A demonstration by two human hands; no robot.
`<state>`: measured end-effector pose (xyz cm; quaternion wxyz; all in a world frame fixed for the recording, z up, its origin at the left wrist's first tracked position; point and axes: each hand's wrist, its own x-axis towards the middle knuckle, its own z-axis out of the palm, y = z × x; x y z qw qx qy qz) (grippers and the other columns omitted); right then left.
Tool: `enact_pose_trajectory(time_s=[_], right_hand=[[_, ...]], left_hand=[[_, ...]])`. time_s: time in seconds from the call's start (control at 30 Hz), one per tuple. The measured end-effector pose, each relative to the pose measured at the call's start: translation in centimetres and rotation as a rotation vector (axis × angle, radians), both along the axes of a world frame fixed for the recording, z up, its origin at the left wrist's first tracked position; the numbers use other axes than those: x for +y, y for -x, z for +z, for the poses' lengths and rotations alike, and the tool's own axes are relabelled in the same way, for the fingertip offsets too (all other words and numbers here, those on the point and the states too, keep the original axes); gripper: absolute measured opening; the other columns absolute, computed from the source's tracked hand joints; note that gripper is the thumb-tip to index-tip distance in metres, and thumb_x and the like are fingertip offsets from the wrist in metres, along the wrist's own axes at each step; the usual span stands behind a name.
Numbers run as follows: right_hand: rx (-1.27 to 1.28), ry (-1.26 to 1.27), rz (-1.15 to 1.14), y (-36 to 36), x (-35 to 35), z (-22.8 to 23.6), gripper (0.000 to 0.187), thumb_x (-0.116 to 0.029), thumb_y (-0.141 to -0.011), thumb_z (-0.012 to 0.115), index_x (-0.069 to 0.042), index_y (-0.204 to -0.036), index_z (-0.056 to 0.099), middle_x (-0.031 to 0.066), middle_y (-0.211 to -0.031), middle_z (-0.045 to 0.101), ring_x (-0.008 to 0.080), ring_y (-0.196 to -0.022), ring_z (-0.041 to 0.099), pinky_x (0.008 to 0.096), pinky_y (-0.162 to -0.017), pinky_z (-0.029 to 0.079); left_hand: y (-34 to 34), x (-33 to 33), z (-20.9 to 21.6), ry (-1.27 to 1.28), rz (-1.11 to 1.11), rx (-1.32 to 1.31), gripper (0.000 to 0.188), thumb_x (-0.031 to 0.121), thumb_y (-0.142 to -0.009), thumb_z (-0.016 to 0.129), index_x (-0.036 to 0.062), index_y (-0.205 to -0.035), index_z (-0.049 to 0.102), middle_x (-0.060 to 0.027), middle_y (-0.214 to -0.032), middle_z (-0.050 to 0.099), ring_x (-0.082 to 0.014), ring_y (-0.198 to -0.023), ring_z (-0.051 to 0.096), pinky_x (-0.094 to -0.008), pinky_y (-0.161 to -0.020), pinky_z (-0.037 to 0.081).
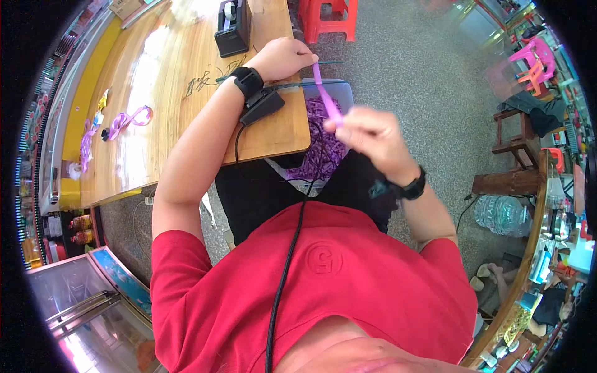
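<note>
A purple ribbon (326, 96) is stretched between my two hands, over the table's right edge. My left hand (285, 59), resting by the table edge, pinches its upper end between closed fingers. My right hand (377, 138), slightly smeared by motion, has its fingers closed at the ribbon's lower end, out past the table. Below them a clear plastic bin (345, 93) holds a heap of purple ribbon pieces (317, 146). A thin dark green strand (333, 62) pokes out beside my left fingers. Next to my left wrist a small black device (261, 107) with a cable lies on the table.
On the wooden table (165, 81) stand a black tape dispenser (232, 30) and, at left, a looped purple ribbon (129, 118). A red stool (328, 18) stands beyond the table. To the right are a wooden stool (515, 132) and a large clear water bottle (502, 214).
</note>
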<state>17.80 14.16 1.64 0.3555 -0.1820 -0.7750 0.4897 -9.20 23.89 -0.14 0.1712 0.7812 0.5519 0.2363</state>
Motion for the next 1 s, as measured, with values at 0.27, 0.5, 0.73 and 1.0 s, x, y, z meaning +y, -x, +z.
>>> enact_pose_trajectory(time_s=[0.27,0.5,0.73,1.0], right_hand=[[0.015,0.025,-0.103,5.9,11.7,4.1,0.029,-0.022,-0.087,0.074,-0.008,-0.112,0.073,0.0006,-0.107,0.068,0.0055,-0.088,0.058,0.0217,-0.072,0.044],[-0.063,0.284,-0.225,8.6,15.3,0.4,0.025,-0.018,-0.082,0.076,-0.008,-0.105,0.075,-0.0029,-0.090,0.071,0.0029,-0.073,0.055,0.0210,-0.063,0.041],[-0.073,0.358,-0.269,9.3,16.0,-1.4,0.022,-0.014,-0.081,0.076,-0.007,-0.102,0.076,-0.0028,-0.085,0.070,0.0047,-0.067,0.052,0.0205,-0.061,0.041],[-0.091,0.448,-0.212,9.1,16.1,-2.8,0.022,-0.015,-0.082,0.073,-0.007,-0.103,0.075,-0.0020,-0.091,0.071,0.0041,-0.073,0.053,0.0216,-0.066,0.041]], left_hand=[[-0.1,-1.0,1.6,0.095,0.202,-0.403,0.030,0.031,-0.091,0.062,0.0058,-0.098,0.075,-0.0123,-0.079,0.070,-0.0204,-0.071,0.066,-0.0330,-0.070,0.052],[1.3,-1.5,2.1,-0.114,0.240,-0.503,0.029,0.029,-0.091,0.060,0.0053,-0.097,0.076,-0.0082,-0.072,0.066,-0.0161,-0.066,0.058,-0.0325,-0.065,0.048],[0.1,-2.5,3.9,-0.046,0.243,-0.354,0.028,0.026,-0.096,0.059,0.0024,-0.101,0.074,-0.0068,-0.094,0.073,-0.0118,-0.088,0.064,-0.0257,-0.082,0.048],[-0.9,-2.4,2.6,-0.211,0.146,-0.265,0.028,0.029,-0.090,0.059,0.0062,-0.091,0.075,-0.0154,-0.083,0.069,-0.0306,-0.079,0.066,-0.0375,-0.073,0.051]])
